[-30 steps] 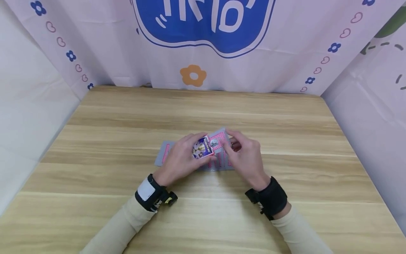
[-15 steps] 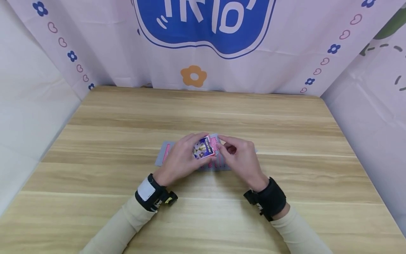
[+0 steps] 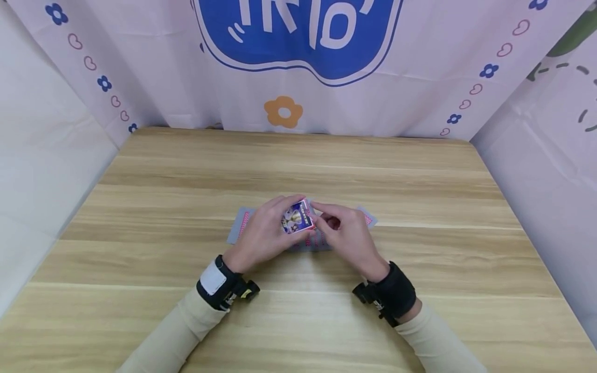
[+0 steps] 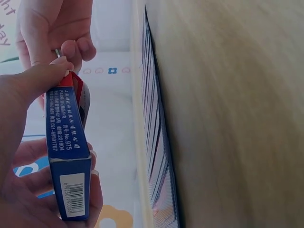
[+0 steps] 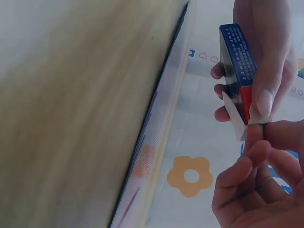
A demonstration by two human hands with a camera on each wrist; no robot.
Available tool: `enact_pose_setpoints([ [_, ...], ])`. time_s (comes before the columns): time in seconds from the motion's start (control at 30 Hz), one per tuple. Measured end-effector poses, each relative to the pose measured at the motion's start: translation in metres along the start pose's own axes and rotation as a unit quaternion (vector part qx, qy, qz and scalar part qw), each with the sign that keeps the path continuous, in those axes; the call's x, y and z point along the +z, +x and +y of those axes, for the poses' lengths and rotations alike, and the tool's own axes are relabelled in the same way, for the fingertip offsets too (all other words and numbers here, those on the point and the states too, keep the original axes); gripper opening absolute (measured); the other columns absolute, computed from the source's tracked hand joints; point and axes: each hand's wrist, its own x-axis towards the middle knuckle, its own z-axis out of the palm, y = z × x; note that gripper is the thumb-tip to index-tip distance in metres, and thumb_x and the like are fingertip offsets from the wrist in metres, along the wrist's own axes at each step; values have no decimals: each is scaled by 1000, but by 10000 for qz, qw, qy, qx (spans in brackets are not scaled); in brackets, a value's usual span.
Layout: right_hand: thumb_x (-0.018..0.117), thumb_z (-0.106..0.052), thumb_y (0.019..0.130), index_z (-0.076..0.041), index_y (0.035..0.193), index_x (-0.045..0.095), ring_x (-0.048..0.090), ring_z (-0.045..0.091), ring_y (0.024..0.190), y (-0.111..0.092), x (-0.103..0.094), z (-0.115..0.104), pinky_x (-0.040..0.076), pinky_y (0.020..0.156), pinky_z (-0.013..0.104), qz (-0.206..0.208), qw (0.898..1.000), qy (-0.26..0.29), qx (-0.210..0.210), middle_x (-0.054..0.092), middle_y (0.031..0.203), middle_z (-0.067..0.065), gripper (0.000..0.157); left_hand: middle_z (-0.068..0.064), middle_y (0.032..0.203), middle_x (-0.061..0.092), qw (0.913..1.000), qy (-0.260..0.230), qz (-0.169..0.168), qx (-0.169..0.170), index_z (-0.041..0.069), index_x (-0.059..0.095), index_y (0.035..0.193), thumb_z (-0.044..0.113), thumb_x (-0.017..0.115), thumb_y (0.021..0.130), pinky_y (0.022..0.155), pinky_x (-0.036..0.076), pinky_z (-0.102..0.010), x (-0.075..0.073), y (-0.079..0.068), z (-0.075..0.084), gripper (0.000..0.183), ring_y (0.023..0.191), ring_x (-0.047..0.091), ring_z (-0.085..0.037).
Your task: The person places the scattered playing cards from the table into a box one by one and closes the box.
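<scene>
My left hand (image 3: 266,230) grips a small blue-and-red playing card box (image 3: 297,216) above the table, with its picture side up. The box's barcode end shows in the left wrist view, and a pale flap (image 5: 232,111) hangs from its open end in the right wrist view. At that end, the thumb and forefinger of my right hand (image 3: 350,230) pinch the edge of a playing card, which is almost wholly hidden in the box. Beneath both hands lies a spread row of playing cards (image 3: 235,228), pink-patterned backs up, partly covered by the hands.
The cards lie near the middle of a wooden table (image 3: 298,321). A white printed cloth (image 3: 186,88) hangs behind the table's far edge, with more white cloth on both sides.
My right hand has moved left toward the box, and the card has slid into it almost out of sight. The right end of the card row has come into view. My left hand stays put.
</scene>
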Motion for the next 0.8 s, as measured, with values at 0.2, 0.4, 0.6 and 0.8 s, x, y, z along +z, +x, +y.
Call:
enact_pose_setpoints([
  [0.2, 65, -7, 88, -14, 116, 68, 49, 8, 58, -2, 3, 3, 40, 47, 27, -114, 9998, 89, 124, 62, 74, -5, 29, -6, 104, 61, 10000, -57, -1, 8, 8, 52, 131, 45, 75, 76, 60, 51, -29, -1, 0, 0, 71, 78, 51, -10],
  [0.4, 64, -11, 90, -15, 118, 67, 48, 9, 59, 1, -4, 4, 41, 47, 27, -407, 9987, 178, 249, 58, 74, -3, 28, -7, 107, 61, 10000, -13, 55, -27, 9, 51, 132, 49, 74, 75, 61, 52, -30, -2, 0, -1, 73, 80, 52, -11],
  [0.6, 68, -11, 87, -4, 110, 68, 57, 14, 70, 7, -33, 24, 51, 60, 35, -413, 9959, -415, 686, 63, 82, 3, 24, -9, 109, 61, 9996, 159, 104, -187, 11, 50, 133, 56, 71, 74, 61, 52, -31, -4, 1, -2, 77, 81, 52, -12],
  [0.8, 69, -14, 84, 2, 111, 64, 56, 25, 79, 5, -65, 45, 49, 66, 42, -957, 9741, -1705, 1134, 63, 94, 14, 32, -7, 106, 62, 9992, 217, 136, -301, 13, 51, 133, 59, 71, 72, 57, 50, -29, -7, 0, -3, 79, 77, 51, -12],
])
